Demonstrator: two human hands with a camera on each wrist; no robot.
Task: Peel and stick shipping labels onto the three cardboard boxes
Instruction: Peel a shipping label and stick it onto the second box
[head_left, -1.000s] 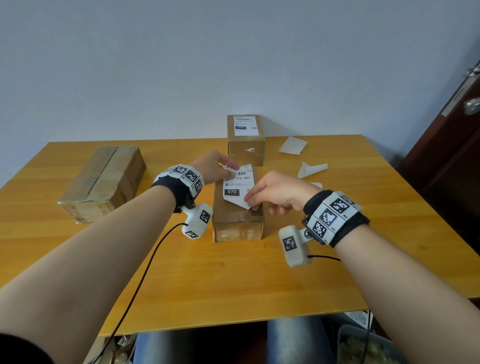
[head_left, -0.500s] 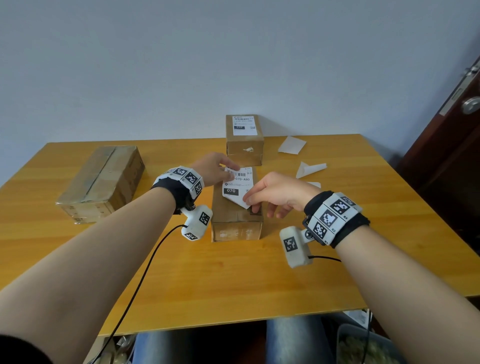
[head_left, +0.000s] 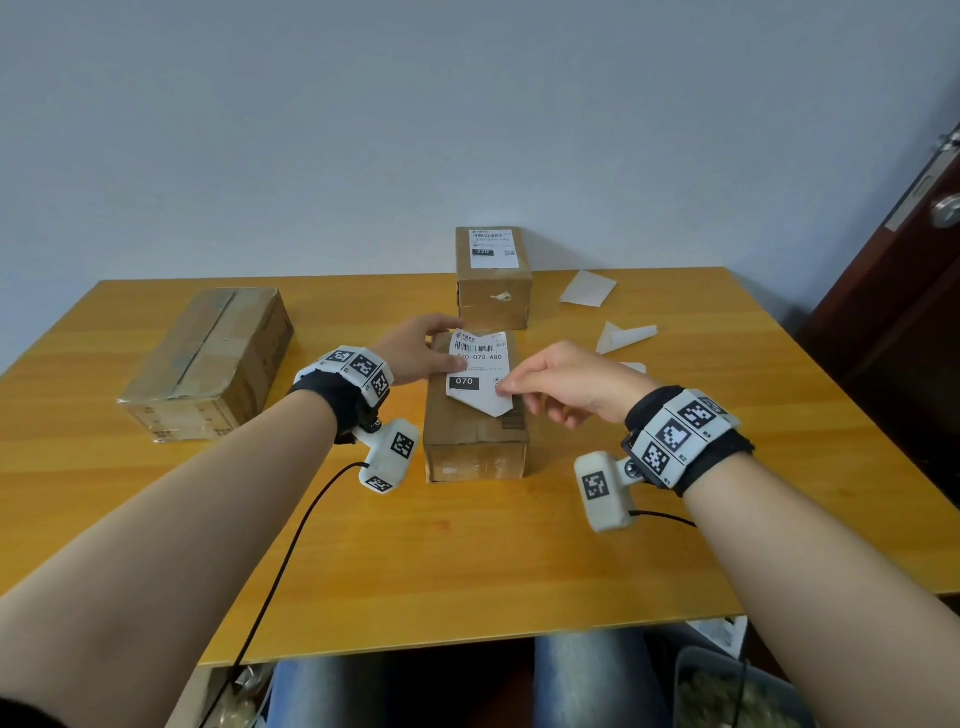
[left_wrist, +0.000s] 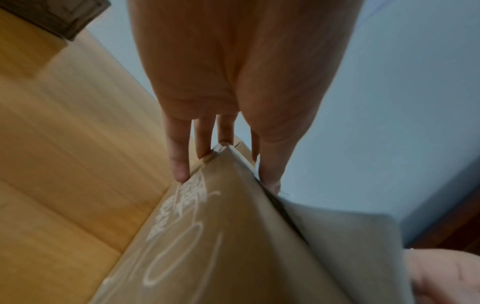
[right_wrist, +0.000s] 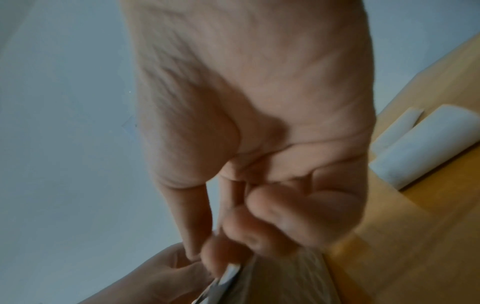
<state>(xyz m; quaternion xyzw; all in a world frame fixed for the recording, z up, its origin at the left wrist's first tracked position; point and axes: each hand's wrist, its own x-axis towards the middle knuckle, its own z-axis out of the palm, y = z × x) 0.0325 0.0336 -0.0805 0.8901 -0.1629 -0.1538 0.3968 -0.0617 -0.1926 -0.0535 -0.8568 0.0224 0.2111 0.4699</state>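
Observation:
A white shipping label (head_left: 478, 371) marked 070 lies on the far half of the middle cardboard box (head_left: 475, 431); its pointed near end stands a little off the top. My left hand (head_left: 447, 348) has straight fingers at the box's far left corner, and its thumb presses the label's left edge. In the left wrist view the left hand (left_wrist: 226, 168) straddles the box's (left_wrist: 207, 246) edge beside the label's grey underside (left_wrist: 350, 236). My right hand (head_left: 506, 387) pinches the label's near right edge; the right wrist view shows this hand (right_wrist: 207, 261) with thumb and forefinger on it.
A smaller box (head_left: 493, 280) with a label (head_left: 491, 248) stuck on top stands just behind. A large unlabelled box (head_left: 208, 364) lies at the left. Peeled backing papers (head_left: 587, 288) (head_left: 623, 335) lie right of the boxes. A dark door (head_left: 914, 291) is at the right.
The label has swung square with the middle box and lies flatter on its far end. My right hand has shifted a little to the right along the label's edge.

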